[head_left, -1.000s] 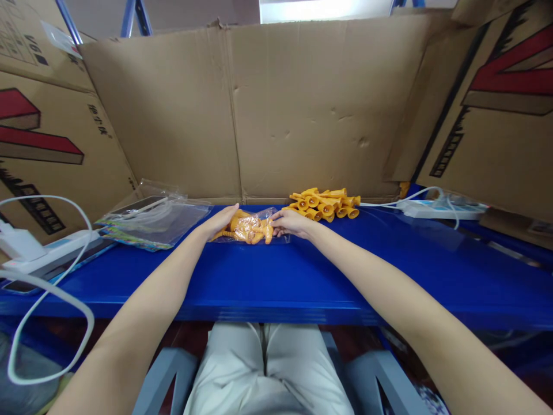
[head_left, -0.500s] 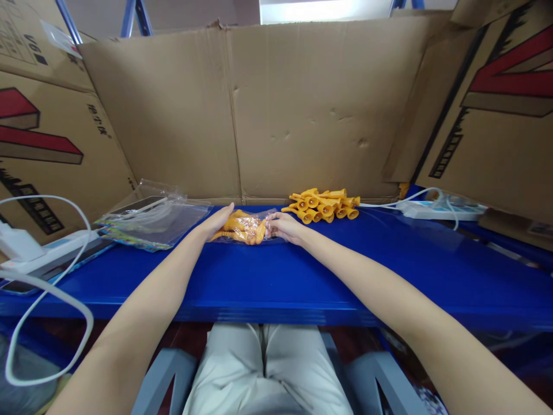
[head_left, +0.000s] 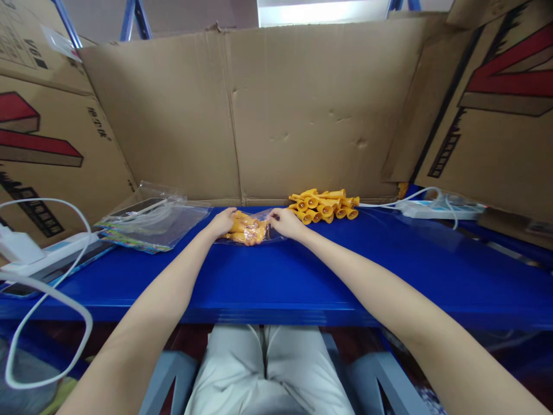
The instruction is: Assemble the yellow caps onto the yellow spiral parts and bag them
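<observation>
A small clear plastic bag of orange plastic parts [head_left: 248, 229] lies on the blue table [head_left: 302, 276] near its back edge. My left hand [head_left: 222, 222] grips the bag's left end with curled fingers. My right hand [head_left: 286, 223] pinches the bag's right end. Just right of my right hand lies a loose pile of orange cone-ended parts [head_left: 325, 206], apart from both hands.
A stack of clear plastic bags [head_left: 151, 222] lies at the left. White power strips with cables sit at the far left [head_left: 43, 253] and back right [head_left: 432, 208]. Cardboard walls [head_left: 302, 109] enclose the table on three sides.
Both hands have closed in on the bag's ends; my left hand went from flat beside it to curled on it. The bag has bunched slightly.
</observation>
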Demonstrator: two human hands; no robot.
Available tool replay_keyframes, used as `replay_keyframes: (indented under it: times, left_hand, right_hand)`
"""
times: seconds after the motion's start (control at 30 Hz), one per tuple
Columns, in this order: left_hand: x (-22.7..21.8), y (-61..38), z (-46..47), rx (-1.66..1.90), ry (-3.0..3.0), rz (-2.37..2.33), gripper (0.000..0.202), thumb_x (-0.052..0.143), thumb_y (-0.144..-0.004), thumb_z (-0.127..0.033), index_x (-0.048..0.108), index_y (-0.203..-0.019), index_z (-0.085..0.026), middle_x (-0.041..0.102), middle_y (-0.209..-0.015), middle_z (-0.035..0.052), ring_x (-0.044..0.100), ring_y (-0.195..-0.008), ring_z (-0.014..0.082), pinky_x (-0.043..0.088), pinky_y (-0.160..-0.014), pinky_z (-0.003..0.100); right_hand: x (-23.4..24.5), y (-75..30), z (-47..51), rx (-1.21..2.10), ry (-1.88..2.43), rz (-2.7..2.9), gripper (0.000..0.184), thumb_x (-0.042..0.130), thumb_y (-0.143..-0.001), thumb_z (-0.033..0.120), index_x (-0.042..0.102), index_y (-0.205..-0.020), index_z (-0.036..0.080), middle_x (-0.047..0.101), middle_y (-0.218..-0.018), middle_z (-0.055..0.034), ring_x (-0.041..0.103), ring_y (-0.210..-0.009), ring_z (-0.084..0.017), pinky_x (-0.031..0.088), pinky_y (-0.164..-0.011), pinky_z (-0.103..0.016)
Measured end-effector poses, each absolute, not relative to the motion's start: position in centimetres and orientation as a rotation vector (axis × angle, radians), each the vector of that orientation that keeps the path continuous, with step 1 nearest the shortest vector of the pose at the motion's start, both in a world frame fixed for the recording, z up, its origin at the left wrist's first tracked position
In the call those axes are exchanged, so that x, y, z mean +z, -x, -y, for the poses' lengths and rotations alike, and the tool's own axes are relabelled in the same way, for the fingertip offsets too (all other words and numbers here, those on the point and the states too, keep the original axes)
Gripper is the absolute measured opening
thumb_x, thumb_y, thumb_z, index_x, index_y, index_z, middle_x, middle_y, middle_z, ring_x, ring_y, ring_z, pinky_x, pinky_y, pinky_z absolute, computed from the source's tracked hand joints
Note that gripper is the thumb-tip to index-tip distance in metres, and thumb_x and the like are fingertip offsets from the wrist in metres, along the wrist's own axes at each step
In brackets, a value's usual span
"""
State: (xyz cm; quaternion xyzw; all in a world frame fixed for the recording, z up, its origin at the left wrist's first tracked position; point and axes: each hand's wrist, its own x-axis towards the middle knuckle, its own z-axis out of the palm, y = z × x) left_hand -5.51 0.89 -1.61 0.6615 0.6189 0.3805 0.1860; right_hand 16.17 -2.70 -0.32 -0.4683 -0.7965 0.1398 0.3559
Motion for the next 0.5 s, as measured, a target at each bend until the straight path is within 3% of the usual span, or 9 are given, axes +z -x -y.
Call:
replay_keyframes:
  times: [0.13,0.23,0.33,0.5]
  left_hand:
    - [-1.6,5.9,-1.2,1.060,-1.855,-1.855,0.043,0.050,-0.075,-0.021,0.059,-0.117,-0.013,0.060,-0.123,0.0129,0.053,-0.115,0.0246,0.037,-0.098,0.033]
    - [-1.6,6.4,-1.3,1.050,-1.864,-1.924,0.043,0.054,-0.070,-0.019,0.062,-0.111,-0.014,0.062,-0.119,0.0131,0.055,-0.113,0.0263,0.039,-0.096,0.032]
    - [-1.5,7.0,-1.3,0.988,-1.879,-1.986,0.041,0.054,-0.067,-0.018,0.065,-0.107,-0.017,0.064,-0.116,0.0106,0.055,-0.110,0.0266,0.040,-0.094,0.032]
    - [-1.3,7.7,-1.2,1.009,-1.899,-1.957,0.028,0.052,-0.068,-0.021,0.067,-0.091,-0.020,0.063,-0.116,0.0103,0.048,-0.118,0.0313,0.034,-0.099,0.040]
  right_hand:
    - [-0.1,-16.5,2.5,0.552,1.110,1.964,0.034,0.040,-0.090,0.029,0.061,-0.068,0.014,0.063,-0.065,-0.0024,0.058,-0.065,-0.012,0.041,-0.066,-0.023]
    - [-0.2,-16.3,2.7,0.686,0.993,2.027,0.033,0.048,-0.085,0.036,0.062,-0.066,0.014,0.063,-0.066,-0.0014,0.057,-0.066,-0.012,0.042,-0.067,-0.023]
    - [-0.4,-16.1,2.8,0.763,0.925,2.119,0.017,0.062,-0.074,0.028,0.062,-0.064,0.014,0.064,-0.068,0.0002,0.057,-0.068,-0.012,0.042,-0.069,-0.023]
    - [-0.6,-16.5,2.2,0.731,1.079,2.084,0.011,0.062,-0.071,0.019,0.061,-0.062,0.014,0.065,-0.069,-0.0012,0.060,-0.070,-0.013,0.043,-0.070,-0.023]
